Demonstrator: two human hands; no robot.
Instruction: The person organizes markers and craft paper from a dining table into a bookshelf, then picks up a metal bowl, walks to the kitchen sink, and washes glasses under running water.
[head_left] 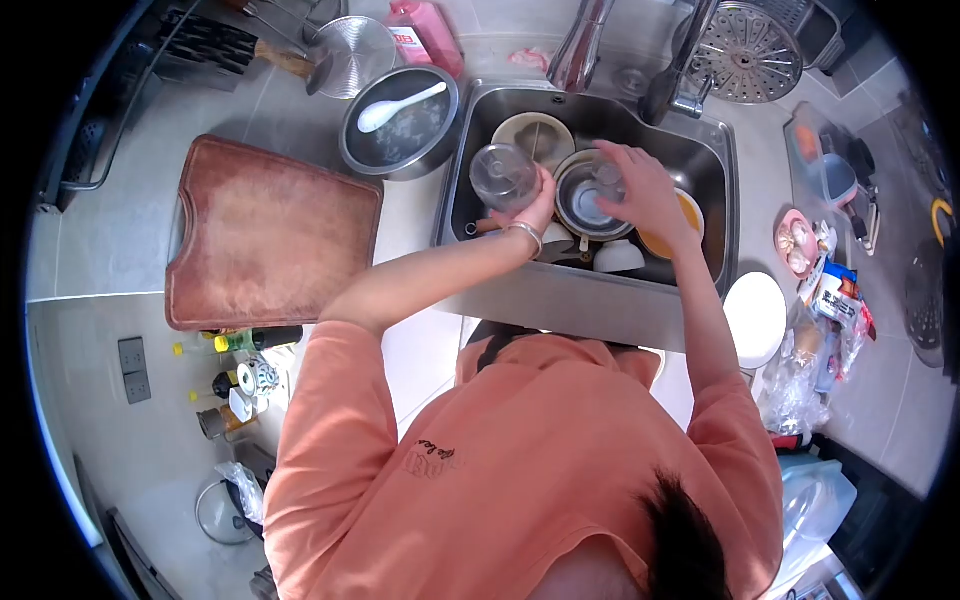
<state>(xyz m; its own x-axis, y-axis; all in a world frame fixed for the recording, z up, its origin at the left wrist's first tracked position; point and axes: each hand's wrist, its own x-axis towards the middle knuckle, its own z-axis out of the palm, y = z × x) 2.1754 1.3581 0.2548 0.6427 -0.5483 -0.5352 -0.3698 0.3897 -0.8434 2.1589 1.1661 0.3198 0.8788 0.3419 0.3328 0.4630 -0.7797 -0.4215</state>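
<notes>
Over the left part of the sink (727, 215), my left hand (533, 207) is closed around a clear jar (500, 175). My right hand (645, 185) is above the middle of the sink, its fingers curled about a small clear object (607, 178) whose kind I cannot make out. Below it sits a metal pot (590, 222). A round plate (525, 128) leans at the back of the sink, a white bowl (620, 257) lies at the front, and a dish with orange-yellow inside (688, 210) is partly hidden by my right wrist.
A metal basin (440, 115) with a white spoon (402, 107) stands left of the sink, beside a wooden cutting board (275, 230). The faucet (680, 70) rises behind. At right are a white lid or plate (755, 320), garlic in a pink dish (795, 243) and plastic bags (797, 385).
</notes>
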